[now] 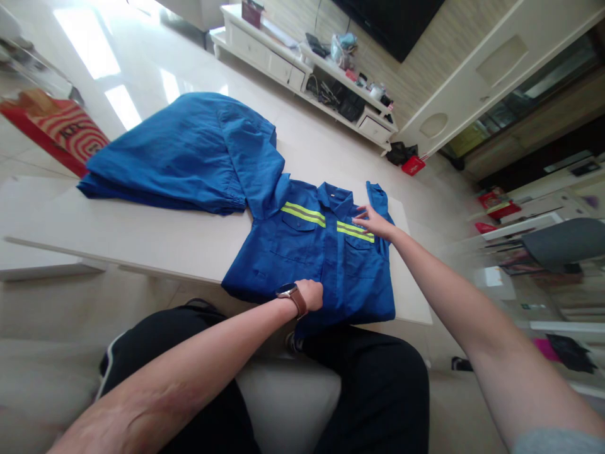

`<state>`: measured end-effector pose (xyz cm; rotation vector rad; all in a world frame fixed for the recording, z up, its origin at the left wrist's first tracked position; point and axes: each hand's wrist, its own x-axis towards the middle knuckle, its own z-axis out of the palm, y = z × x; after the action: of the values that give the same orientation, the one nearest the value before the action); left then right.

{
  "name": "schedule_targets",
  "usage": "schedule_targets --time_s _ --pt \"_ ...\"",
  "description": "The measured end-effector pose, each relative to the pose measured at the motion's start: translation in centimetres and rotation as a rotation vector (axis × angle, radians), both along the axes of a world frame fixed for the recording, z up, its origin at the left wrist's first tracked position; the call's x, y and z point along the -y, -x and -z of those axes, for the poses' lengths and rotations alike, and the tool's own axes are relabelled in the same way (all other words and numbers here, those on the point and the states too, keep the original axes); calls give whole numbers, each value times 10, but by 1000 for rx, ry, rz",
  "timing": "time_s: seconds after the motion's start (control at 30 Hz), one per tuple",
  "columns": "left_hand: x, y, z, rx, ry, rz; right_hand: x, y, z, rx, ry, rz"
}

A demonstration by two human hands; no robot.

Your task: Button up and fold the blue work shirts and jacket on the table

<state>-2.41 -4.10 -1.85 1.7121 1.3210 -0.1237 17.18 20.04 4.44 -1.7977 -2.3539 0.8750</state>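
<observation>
A blue work jacket (302, 252) with yellow-green reflective stripes lies front up on the white table (155, 221), its collar pointing away from me. My left hand (311, 295), with a watch (287, 291) on the wrist, is closed on the jacket's front near the lower edge; its fingertips are hidden. Over the chest stripe on the right side is my right hand (372, 224), its fingers apart and close to the cloth. One sleeve (377, 197) is bent up beyond that hand. Left of the jacket rests a heap of blue cloth (179, 154).
A red KFC paper bag (66, 129) stands at the left beside the cloth. Across the tiled floor is a white TV cabinet (265, 53) cluttered with small items. My knees (378, 378) are close under the table's near edge. A grey chair (562, 243) stands at the right.
</observation>
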Motion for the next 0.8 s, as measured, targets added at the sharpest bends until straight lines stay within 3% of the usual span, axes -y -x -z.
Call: schedule_targets --time_s 0.1,0.17,0.27,0.4,0.53,0.8 --pt "-6 12 -6 -126 -296 -111 29 -27 15 247 102 -137" --pt "-8 15 -4 -251 -388 -203 57 -45 32 374 215 -220" --pt "-10 12 10 -442 -274 -315 101 -63 64 516 406 -199" --pt "-14 9 33 -451 -115 -334 136 -69 103 536 380 -67" --pt "-22 20 40 -388 -130 -248 127 -68 116 535 373 -52" --pt "-51 48 35 -253 -389 -185 69 -69 126 620 314 -77"
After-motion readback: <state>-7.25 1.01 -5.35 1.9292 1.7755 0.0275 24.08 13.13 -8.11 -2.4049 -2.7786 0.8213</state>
